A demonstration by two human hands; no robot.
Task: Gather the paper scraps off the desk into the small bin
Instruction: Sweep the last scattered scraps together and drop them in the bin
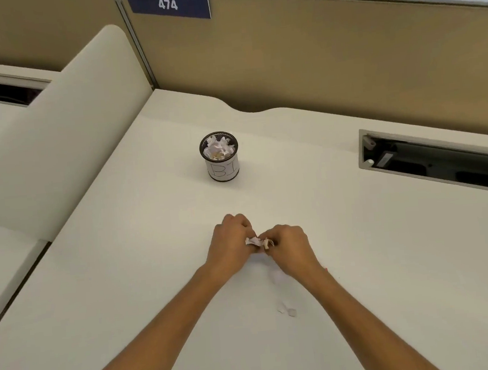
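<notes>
Our left hand point(232, 244) and right hand point(290, 245) grip crumpled white paper scraps point(257, 241) closed-fisted mid-bench point(126, 269); the brimful black mesh bin point(220, 156) may spill.

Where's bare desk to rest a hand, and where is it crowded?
Bare: left of the bin toward the divider, and right of it up to the cable slot. Crowded: between the forearms, where loose scraps lie near the left hand and right hand holding crumpled paper.
</notes>
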